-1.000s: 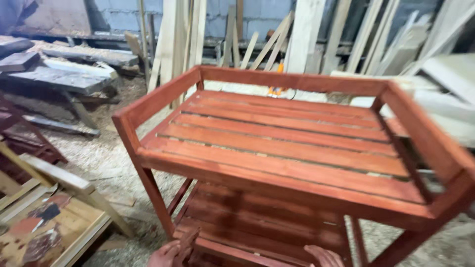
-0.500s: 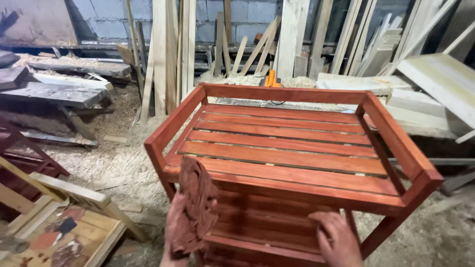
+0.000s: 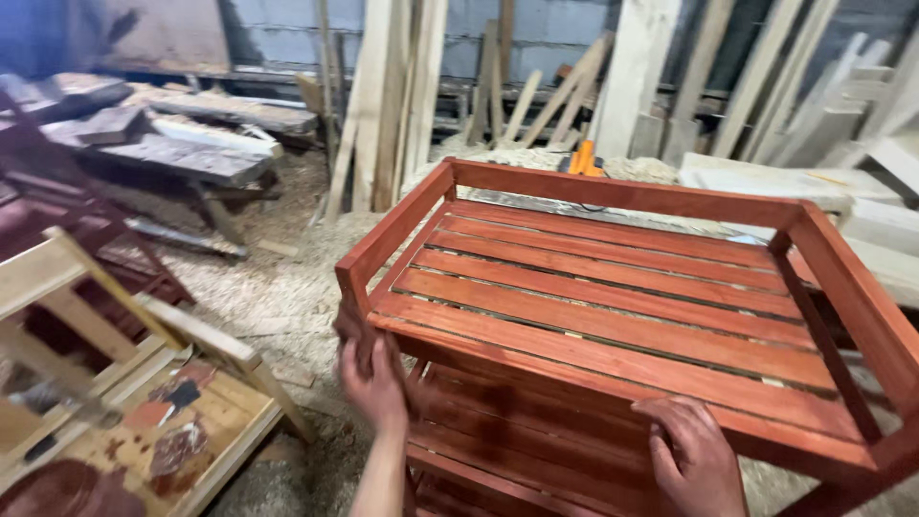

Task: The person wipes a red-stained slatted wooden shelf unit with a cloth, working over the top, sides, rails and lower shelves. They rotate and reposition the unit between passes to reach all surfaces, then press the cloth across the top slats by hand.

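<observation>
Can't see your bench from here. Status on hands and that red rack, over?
Left hand on the red slatted rack at its front-left corner post. Right hand gripping the front rail. Unpainted wooden frame close at left.

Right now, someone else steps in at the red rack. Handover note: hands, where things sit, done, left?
Left hand: flat against the front left corner post of the red slatted rack, fingers spread, blurred, no clear grip.
Right hand: on the front rail of the top shelf, fingers over its edge.
Rack: upright on the sawdust floor, top shelf bare, lower shelves visible beneath.
Pale wooden frame to the left, planks leaning on the back wall.
Done: rack built and stained red.
Left: cannot tell from this view.
</observation>
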`<state>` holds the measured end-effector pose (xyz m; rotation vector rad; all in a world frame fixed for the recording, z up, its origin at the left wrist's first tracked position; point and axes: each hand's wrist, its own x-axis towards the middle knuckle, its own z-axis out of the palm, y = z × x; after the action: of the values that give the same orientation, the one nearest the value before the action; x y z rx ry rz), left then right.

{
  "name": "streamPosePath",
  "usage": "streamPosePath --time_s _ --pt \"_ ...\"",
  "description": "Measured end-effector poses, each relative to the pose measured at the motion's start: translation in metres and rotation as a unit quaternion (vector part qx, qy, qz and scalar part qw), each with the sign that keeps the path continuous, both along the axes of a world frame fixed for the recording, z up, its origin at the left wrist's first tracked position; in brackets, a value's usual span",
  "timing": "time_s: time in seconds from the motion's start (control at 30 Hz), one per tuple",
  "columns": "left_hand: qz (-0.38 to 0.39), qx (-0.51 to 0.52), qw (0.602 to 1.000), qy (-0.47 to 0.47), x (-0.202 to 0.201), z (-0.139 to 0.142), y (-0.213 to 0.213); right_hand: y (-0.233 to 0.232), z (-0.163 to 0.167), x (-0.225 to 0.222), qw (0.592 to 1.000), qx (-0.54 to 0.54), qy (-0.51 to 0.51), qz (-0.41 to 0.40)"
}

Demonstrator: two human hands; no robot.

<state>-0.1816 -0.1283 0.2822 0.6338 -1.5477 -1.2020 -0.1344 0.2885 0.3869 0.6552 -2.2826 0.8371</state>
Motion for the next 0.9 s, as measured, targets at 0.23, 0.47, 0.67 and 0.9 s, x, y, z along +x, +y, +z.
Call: streamPosePath --time_s 0.23,0.47,0.67,0.9 --pt "0.117 0.031 0.992 -0.023 -0.055 0.005 0.071 0.068 0.007 -0.014 0.997 0.038 0.003 0.068" --pt "-0.028 0.002 0.998 -0.054 -0.029 -0.017 0.307 0.141 0.005 0.004 0.996 0.048 -0.028 0.063" --pt "-0.304 0.124 0.938 -0.112 0.036 0.013 0.48 0.18 0.026 0.023 0.998 0.043 0.004 0.052" --pt "-0.159 -0.313 0.936 -0.013 0.066 0.03 0.505 0.169 0.046 0.043 1.0 -0.009 -0.005 -0.017"
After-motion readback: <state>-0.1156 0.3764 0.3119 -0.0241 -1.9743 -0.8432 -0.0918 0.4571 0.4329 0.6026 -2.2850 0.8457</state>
